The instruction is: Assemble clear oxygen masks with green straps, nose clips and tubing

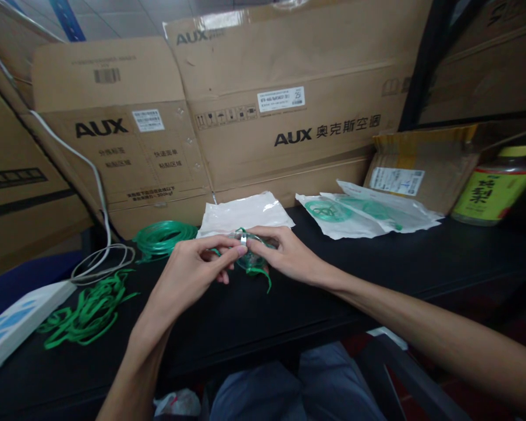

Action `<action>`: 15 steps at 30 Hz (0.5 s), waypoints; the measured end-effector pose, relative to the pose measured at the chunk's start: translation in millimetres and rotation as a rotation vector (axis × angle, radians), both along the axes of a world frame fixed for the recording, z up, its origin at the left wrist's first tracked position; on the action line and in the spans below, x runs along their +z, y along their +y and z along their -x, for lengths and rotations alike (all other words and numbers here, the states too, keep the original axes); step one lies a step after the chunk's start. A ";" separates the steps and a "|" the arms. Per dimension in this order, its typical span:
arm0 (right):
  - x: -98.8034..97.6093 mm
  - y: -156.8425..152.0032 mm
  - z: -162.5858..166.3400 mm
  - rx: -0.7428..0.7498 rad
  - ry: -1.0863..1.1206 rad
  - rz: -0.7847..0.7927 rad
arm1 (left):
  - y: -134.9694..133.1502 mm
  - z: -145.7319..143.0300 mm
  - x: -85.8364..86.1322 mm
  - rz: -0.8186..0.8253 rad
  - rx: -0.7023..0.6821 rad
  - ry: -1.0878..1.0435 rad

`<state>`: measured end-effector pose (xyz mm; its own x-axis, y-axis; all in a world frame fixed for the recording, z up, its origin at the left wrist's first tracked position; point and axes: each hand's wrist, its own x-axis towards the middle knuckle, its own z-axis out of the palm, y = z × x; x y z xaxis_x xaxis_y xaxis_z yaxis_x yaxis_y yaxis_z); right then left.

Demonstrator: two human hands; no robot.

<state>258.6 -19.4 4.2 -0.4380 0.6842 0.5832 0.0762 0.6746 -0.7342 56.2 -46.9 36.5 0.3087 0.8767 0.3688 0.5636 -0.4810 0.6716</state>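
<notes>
Above the black table, both hands meet at a clear oxygen mask [248,261] with a thin green elastic strap [263,272]. A small silver metal nose clip [244,240] shows on its upper part. My left hand [197,266] is closed, thumb and forefinger pinching the mask at the clip. From the other side my right hand [284,251] grips the mask, its thumb close to the clip. Fingers cover much of the mask. Just behind lies a white packaging pouch [245,212]. A coil of green tubing [164,238] rests left of the hands.
Loose green elastic straps [90,310] and a white power strip [21,324] with a cable lie on the left. Sealed pouches [363,210] with green tubing sit back right, near a small carton [421,169] and a yellow-capped jar [493,187]. Large cardboard boxes [241,152] wall the back.
</notes>
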 end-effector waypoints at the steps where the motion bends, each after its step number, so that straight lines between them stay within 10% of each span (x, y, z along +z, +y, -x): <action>1: 0.8 -0.2 0.2 0.002 -0.001 0.040 | 0.0 0.2 0.4 0.002 -0.007 -0.008; 15: 1.8 -0.5 -0.2 0.057 0.079 0.343 | 6.0 6.3 -0.4 -0.417 -0.016 0.094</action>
<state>258.8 -20.0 6.1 -0.4441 0.8218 0.3571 -0.0208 0.3890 -0.9210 49.9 -40.9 36.0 0.3706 0.6530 0.6605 0.6032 -0.7099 0.3635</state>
